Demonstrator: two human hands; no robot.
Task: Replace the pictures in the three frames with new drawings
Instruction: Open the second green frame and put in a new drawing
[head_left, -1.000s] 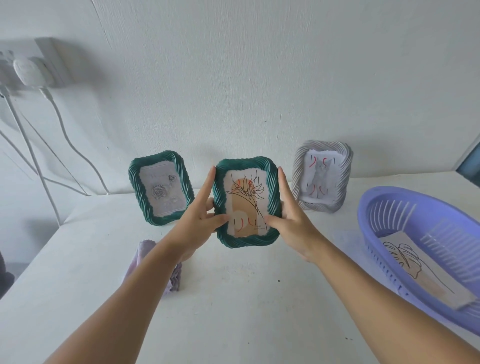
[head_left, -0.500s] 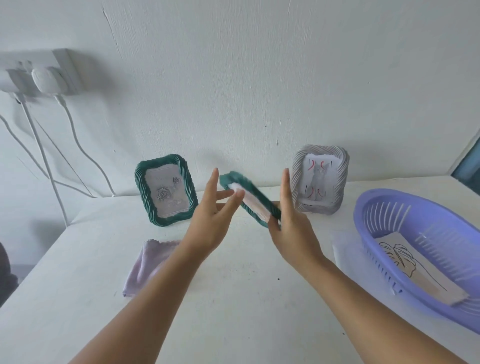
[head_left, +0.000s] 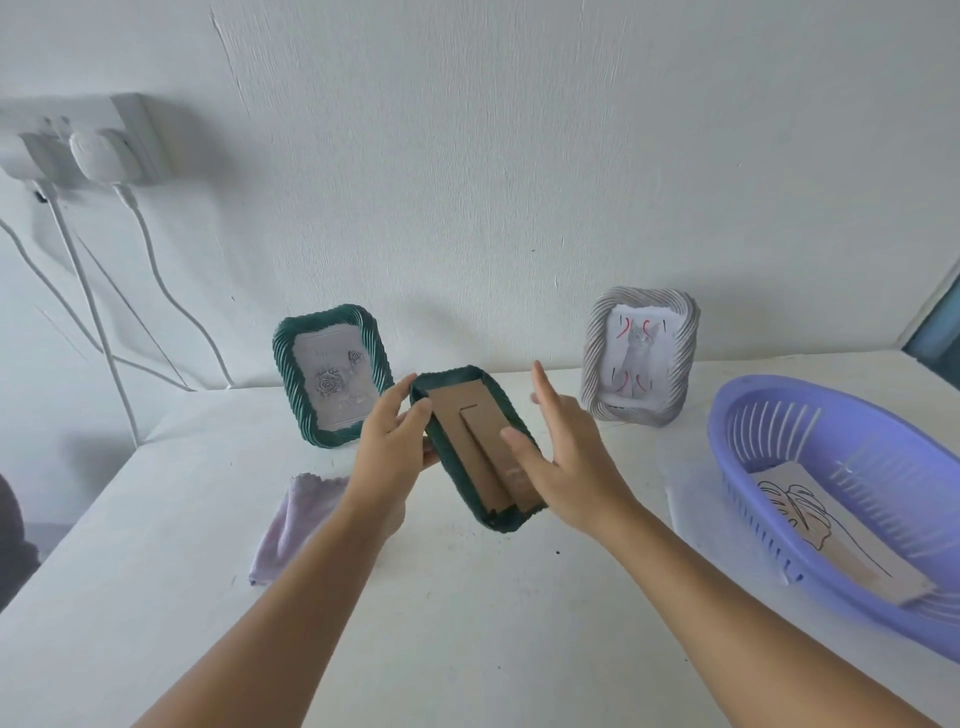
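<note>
Both hands hold a dark green picture frame (head_left: 475, 447) in the air above the middle of a white table (head_left: 467, 623). Its back faces up, showing a brown cardboard backing (head_left: 470, 431) with a folded-flat cardboard stand running down its centre. The left hand (head_left: 389, 457) grips the frame's left edge, thumb on the rim and fingers curled underneath. The right hand (head_left: 566, 462) is spread, fingers straight and apart; its thumb presses on the lower part of the backing, and the index finger points up along the right edge.

Far on the table, against a white wall, two more frames stand upright. A second green frame (head_left: 332, 374), to the far left of the held one, shows a pale drawing of roses. A grey frame (head_left: 641, 356), to the far right, shows a grey cat drawing with red marks.

At the right, a purple plastic basket (head_left: 779, 415) sits on the table with a sheet of brown card (head_left: 831, 530) lying inside, bearing a black line drawing of a leaf. A folded lilac cloth (head_left: 293, 519) lies on the table near the left forearm. High on the wall at the far left, white plugs (head_left: 98, 153) sit in a socket, their cables hanging down.
</note>
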